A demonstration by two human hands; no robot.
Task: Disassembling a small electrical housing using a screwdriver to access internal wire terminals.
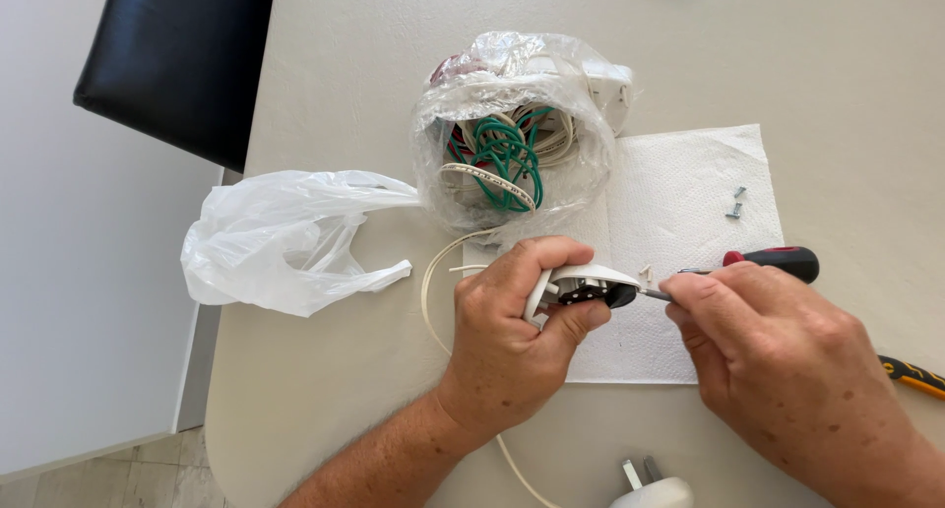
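The opened white plug housing (583,286) shows a dark inner part with small metal contacts on the side facing up, and its shell is curved and glossy. A cream flat cable (429,301) loops out from behind it to the left and runs on below the wrist toward a white plug (653,488) at the near table edge.

Just beyond the left hand (507,341) stands a clear plastic bag (512,124), open at the top, holding coiled green wire, pale cable and a strip with small dots. A crumpled white plastic bag (285,237) lies to its left; what it holds cannot be told.

The left hand is closed around the housing, thumb under it and fingers curled over the top. The right hand (787,370) is clenched around a thin metal tool (655,294) whose tip touches the housing's right end. Just beyond this hand a red-and-black screwdriver (773,262) lies on a white paper towel (689,183), with two small screws (736,204) farther off.
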